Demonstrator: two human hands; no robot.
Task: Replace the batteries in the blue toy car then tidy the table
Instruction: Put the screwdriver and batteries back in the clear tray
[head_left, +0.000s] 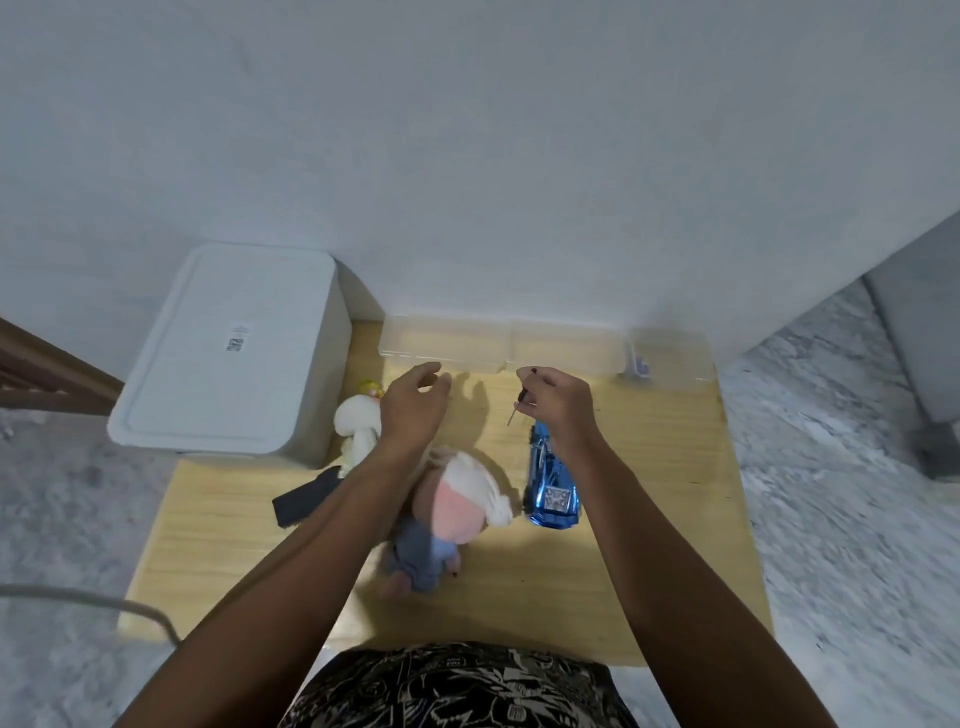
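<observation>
The shiny blue toy car (551, 480) lies on the wooden table (649, 519), right of centre, partly under my right wrist. My right hand (561, 402) is above the car's far end and is shut on a small screwdriver (521, 400) whose thin shaft points down and left. My left hand (413, 410) hovers over the table to the left with its fingers apart, holding nothing. No batteries are visible.
Clear plastic boxes (498, 345) line the wall at the table's back. A big white lidded bin (228, 353) stands at the left. A doll with white hair (457, 512), a small white plush (356, 423) and a black flat object (304, 499) lie near my left arm.
</observation>
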